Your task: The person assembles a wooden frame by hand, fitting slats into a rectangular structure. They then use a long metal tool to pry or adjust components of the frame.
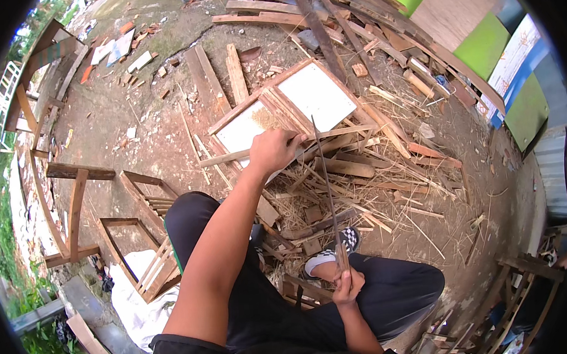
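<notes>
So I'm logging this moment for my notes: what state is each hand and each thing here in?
Left hand: closed around the wooden strip.
Wooden strip: held level, off the ground.
Right hand: gripping the long blade's handle.
Long blade: upright, edge near the strip.
Framed white panel: flat on the ground.
Wood offcuts: scattered, heaped.

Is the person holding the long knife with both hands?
No, only the right hand grips the long knife; the left hand holds a wooden stick.
</notes>
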A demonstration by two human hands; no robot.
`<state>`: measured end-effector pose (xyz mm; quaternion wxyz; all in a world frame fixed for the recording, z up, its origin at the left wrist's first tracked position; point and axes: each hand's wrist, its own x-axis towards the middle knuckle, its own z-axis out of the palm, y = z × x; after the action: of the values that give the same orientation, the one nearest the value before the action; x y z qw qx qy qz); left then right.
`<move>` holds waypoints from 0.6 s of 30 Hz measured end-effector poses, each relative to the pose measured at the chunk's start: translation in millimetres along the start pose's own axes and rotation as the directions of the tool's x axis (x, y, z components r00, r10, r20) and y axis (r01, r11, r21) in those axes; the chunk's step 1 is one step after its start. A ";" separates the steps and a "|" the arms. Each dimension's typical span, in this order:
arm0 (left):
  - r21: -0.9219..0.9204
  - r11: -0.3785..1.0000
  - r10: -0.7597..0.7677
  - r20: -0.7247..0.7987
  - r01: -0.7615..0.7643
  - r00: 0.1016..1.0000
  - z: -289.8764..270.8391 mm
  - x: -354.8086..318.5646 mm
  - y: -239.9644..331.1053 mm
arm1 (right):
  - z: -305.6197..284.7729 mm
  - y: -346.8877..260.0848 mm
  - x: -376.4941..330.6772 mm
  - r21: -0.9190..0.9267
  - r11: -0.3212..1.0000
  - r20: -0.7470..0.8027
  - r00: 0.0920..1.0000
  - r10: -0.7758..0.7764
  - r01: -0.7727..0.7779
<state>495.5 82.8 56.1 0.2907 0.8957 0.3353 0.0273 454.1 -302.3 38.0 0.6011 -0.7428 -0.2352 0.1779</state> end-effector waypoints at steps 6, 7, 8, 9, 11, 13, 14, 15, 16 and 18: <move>-0.020 0.999 0.036 -0.009 -0.036 0.999 8.3 2.6 0.7 | 52.5 9.3 118.3 0.090 0.996 0.035 0.999 0.022 -0.025; -0.023 0.999 0.032 -0.003 -0.032 0.999 7.3 3.4 0.0 | 63.0 13.7 133.6 0.141 0.989 0.034 0.999 0.030 -0.034; -0.026 0.999 0.029 0.005 -0.028 1.000 7.6 3.7 0.4 | 58.1 11.5 125.5 0.111 0.993 0.024 0.999 0.042 -0.045; -0.011 1.000 0.025 0.012 -0.025 1.000 4.1 5.1 -1.7 | 54.4 7.5 109.6 0.092 0.994 0.016 0.999 0.050 -0.051; 0.000 1.000 0.010 0.025 -0.010 1.000 1.5 3.0 -2.8 | 30.7 0.7 63.2 0.027 1.000 0.024 1.000 -0.009 0.008; 0.003 1.000 0.015 0.008 -0.015 1.000 -1.5 1.9 -1.2 | 9.5 1.4 11.9 -0.033 0.997 -0.023 0.997 -0.078 0.077; 0.009 1.000 0.013 0.000 -0.013 1.000 -2.2 0.0 -1.1 | 7.1 2.7 -2.6 -0.050 0.996 -0.080 0.994 -0.074 0.070; 0.003 1.000 0.008 -0.006 -0.008 1.000 -0.6 -1.4 -2.1 | 8.3 -1.3 4.3 -0.031 0.997 -0.034 0.997 -0.074 0.073; 0.006 1.000 0.014 -0.005 -0.014 1.000 1.2 -0.5 -2.7 | 15.6 -10.1 21.7 -0.006 0.997 0.000 0.997 -0.071 0.071; 0.010 1.000 0.027 0.004 -0.027 1.000 4.7 4.9 -0.7 | 39.4 -5.1 71.2 0.020 0.998 0.001 0.998 -0.063 0.063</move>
<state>500.0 83.9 51.0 0.2866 0.9016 0.3229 0.0280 490.6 -229.5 35.9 0.6135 -0.7288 -0.2572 0.1621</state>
